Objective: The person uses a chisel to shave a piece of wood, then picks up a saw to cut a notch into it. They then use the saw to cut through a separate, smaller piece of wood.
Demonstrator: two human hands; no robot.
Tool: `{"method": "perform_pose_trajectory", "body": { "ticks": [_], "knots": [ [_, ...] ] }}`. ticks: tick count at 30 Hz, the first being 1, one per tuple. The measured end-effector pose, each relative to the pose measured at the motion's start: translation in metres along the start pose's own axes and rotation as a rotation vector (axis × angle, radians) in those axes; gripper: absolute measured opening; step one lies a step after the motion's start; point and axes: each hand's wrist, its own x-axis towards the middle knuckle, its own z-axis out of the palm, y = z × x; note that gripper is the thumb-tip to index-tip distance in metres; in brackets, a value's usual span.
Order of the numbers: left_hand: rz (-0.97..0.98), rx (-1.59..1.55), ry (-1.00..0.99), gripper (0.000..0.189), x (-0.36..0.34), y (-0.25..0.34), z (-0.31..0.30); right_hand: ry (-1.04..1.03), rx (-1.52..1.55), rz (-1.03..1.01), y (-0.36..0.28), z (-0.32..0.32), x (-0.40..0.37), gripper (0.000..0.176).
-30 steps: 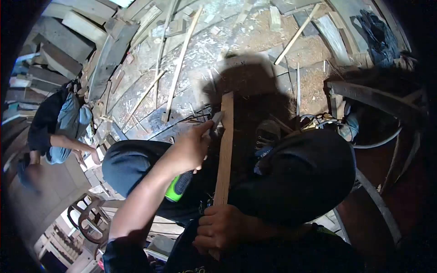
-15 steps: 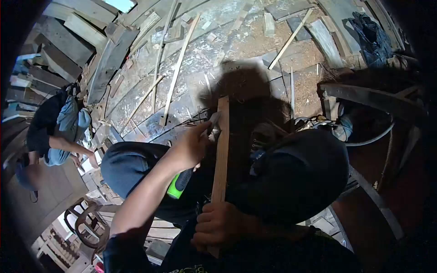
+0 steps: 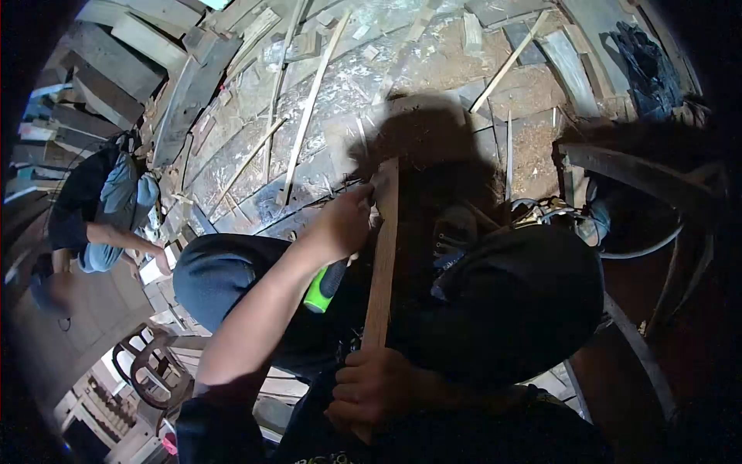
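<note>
My left hand (image 3: pixel 340 226) is closed around a tool with a green and black handle (image 3: pixel 327 286). Its handle end points down and left, and its metal part is hard to make out beside the upper end of a long wooden strip (image 3: pixel 381 271). My right hand (image 3: pixel 376 389) wraps round the lower end of this strip, close to my body. The strip stands nearly upright in view, between my bent knees. My fingers on the tool are near the strip's upper left edge.
At the left, a co-worker (image 3: pixel 100 209) crouches, hands near a pale block (image 3: pixel 157 267). Thin wooden sticks (image 3: pixel 317 100) and shavings litter the floor. A wooden frame (image 3: pixel 641 166) and dark plastic (image 3: pixel 648 69) lie to the right. Boards (image 3: pixel 116 62) are piled at upper left.
My left hand has moved up and to the right with the tool, closer to the strip's upper end. The strip and surroundings have shifted slightly right in view. My right hand keeps its hold.
</note>
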Motion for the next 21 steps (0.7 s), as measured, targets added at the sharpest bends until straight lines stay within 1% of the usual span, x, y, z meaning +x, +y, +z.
{"method": "perform_pose_trajectory", "body": {
  "ticks": [1,2,3,4,5,6,9,11,12,14,15,16,19,21],
  "knots": [
    [0.327,0.095,0.18,0.048,0.039,-0.037,0.013,-0.002,-0.013,0.006,-0.001,-0.001,0.0,0.027],
    [0.657,0.193,0.358,0.048,0.06,-0.054,0.022,-0.001,-0.032,0.015,-0.001,-0.003,-0.001,0.028],
    [0.085,-0.093,0.026,0.048,0.013,0.015,0.002,-0.005,-0.041,0.014,-0.001,-0.003,-0.002,0.028],
    [0.092,-0.093,0.024,0.048,0.0,0.026,-0.004,0.031,-0.028,-0.003,0.001,0.0,-0.003,0.03],
    [0.047,-0.102,-0.009,0.047,-0.012,0.028,-0.008,0.073,-0.014,-0.019,0.001,0.001,-0.004,0.031],
    [0.0,-0.107,-0.044,0.046,-0.02,0.028,-0.009,0.08,-0.019,-0.018,0.001,0.0,-0.005,0.031],
    [-0.009,-0.145,-0.043,0.045,-0.026,0.026,-0.006,0.095,-0.027,0.001,-0.002,0.001,-0.006,0.032],
    [-0.021,-0.174,-0.018,0.046,-0.012,0.023,-0.006,0.066,-0.056,-0.033,0.002,0.005,-0.006,0.033],
    [-0.018,-0.182,-0.002,0.046,0.004,0.011,-0.005,0.054,-0.052,-0.047,0.003,0.005,-0.004,0.033],
    [0.038,-0.193,0.002,0.048,0.033,-0.004,0.0,0.051,-0.067,-0.039,0.003,0.002,-0.004,0.032],
    [-0.068,-0.242,0.007,0.047,0.014,0.018,-0.004,0.053,-0.078,-0.034,0.002,0.001,-0.005,0.032],
    [-0.062,-0.235,-0.007,0.047,0.003,0.025,-0.005,0.069,-0.06,-0.036,0.001,0.001,-0.005,0.031],
    [0.028,-0.14,-0.034,0.047,-0.021,0.018,-0.008,0.095,-0.049,-0.055,0.005,0.0,-0.008,0.029],
    [-0.005,-0.136,-0.048,0.047,-0.017,0.018,-0.009,0.082,-0.048,-0.076,0.006,0.003,-0.008,0.028]
  ]
}}
